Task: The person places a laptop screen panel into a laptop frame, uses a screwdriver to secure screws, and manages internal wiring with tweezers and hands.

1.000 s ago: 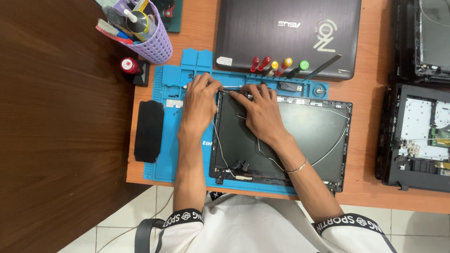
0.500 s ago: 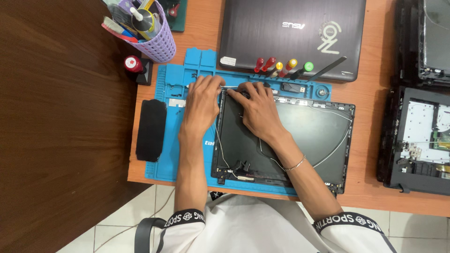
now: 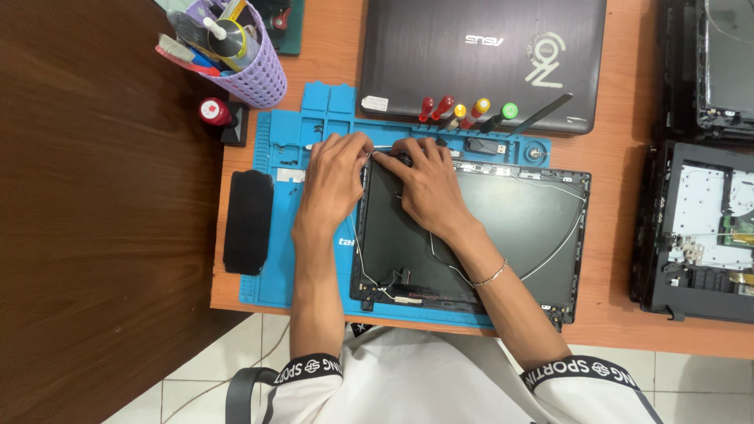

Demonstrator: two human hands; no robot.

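Note:
A black laptop lid shell (image 3: 503, 228) lies open-side up on a blue repair mat (image 3: 283, 228), with thin wires running around its inside. My left hand (image 3: 334, 184) rests on the shell's upper left corner, fingers bent onto the edge. My right hand (image 3: 424, 184) lies flat inside the shell just beside it, fingertips pinching a thin white wire (image 3: 383, 155) at the top edge. The two hands nearly touch at that corner. What the fingertips grip beneath is hidden.
A closed dark laptop (image 3: 479, 55) sits behind the mat, with several coloured-handle screwdrivers (image 3: 463, 114) in front of it. A purple basket of tools (image 3: 236, 55) stands at the back left. A black pouch (image 3: 247, 220) lies left of the mat. Opened laptop bases (image 3: 699, 228) sit at the right.
Both hands stay at the shell's upper left corner with only small finger shifts. The view has drifted slightly.

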